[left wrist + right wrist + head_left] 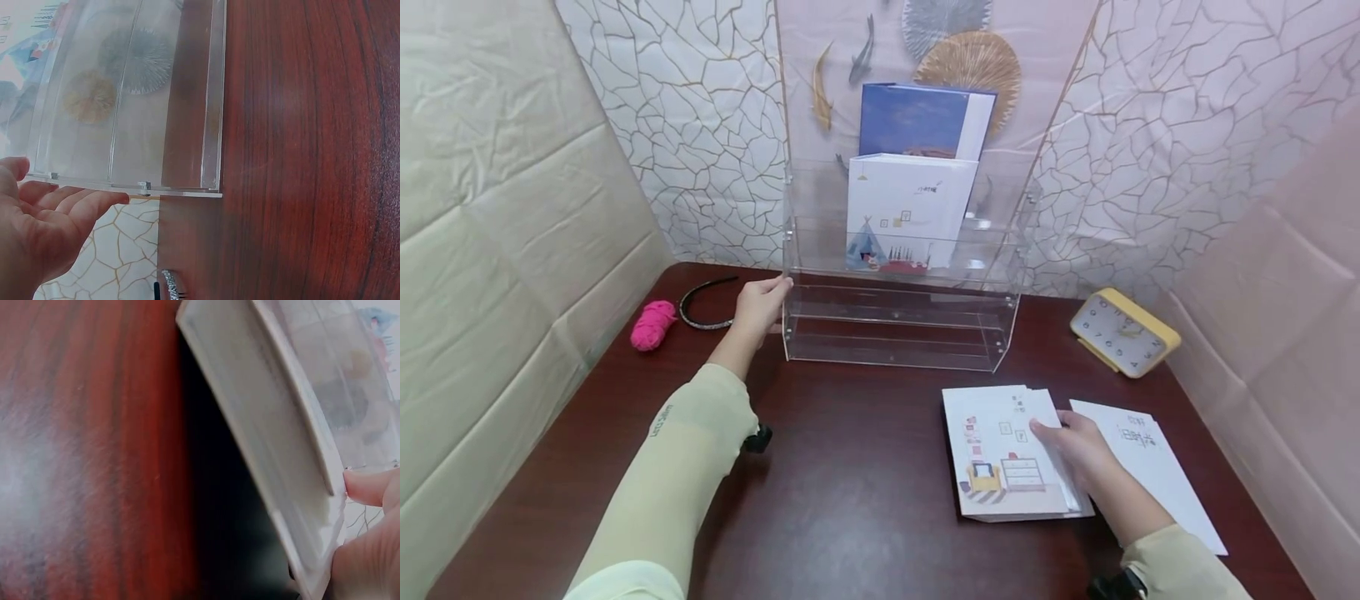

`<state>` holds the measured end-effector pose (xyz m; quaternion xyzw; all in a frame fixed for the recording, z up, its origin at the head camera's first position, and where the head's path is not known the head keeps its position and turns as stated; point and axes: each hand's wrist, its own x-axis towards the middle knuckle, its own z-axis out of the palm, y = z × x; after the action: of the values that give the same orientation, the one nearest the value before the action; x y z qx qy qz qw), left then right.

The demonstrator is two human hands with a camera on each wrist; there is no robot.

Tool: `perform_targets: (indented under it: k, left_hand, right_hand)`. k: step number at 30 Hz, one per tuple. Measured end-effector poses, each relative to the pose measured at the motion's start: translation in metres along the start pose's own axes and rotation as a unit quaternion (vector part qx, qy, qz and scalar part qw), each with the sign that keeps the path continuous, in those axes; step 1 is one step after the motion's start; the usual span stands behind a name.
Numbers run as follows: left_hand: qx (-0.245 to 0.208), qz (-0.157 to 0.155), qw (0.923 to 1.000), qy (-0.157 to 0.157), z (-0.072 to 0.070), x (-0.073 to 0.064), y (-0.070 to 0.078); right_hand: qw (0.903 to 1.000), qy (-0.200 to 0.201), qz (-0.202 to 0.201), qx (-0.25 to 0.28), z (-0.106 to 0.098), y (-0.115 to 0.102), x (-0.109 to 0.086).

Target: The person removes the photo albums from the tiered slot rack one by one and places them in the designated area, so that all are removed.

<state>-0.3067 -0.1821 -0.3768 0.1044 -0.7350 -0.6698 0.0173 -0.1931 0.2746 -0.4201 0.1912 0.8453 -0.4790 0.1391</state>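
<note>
- Because the picture-covered book is pinched near its right edge only, I judge a slow, level lift best, fingers well underneath so the far side doesn't droop.
- My right hand grips that book, thumb laid on the cover, the gap closed to the book's thickness; the other fingers are mostly hidden. The right wrist view shows darkness under the book, but I can't tell whether all of it clears the table.
- A layer juts out beneath the cover on the right; one volume or several, I can't say, so I'd squeeze firmly to stop any slipping.
- My left hand grasps the clear rack by its left side panel, thumb one side, fingers the other. A light hold should steady it; pulling could tip it.
- The rack stands beyond the book, toward the back. In its upper part a white book sits before a blue book.
- A flat white item lies beside my right hand, with a yellow clock beyond.
- Left of the rack lie pink yarn and a dark headband.
</note>
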Motion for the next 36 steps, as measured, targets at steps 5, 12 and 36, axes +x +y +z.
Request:
perform_targets:
  k: [5, 12, 36]
  left_hand:
    - [0.003, 0.005, 1.0, 0.001, -0.001, 0.0, -0.001]
    - [-0.005, 0.011, 0.9999, 0.006, 0.003, 0.003, 0.001]
    - [0.006, 0.012, 0.9998, 0.011, -0.002, 0.004, -0.002]
  right_hand:
    - [0.9965, 0.031, -0.016, -0.076, 0.005, 0.007, -0.001]
    - [0.9816, 0.082, -0.071, -0.157, 0.017, 0.013, -0.005]
    - [0.909, 0.13, -0.389, 0.074, -0.003, -0.208, 0.015]
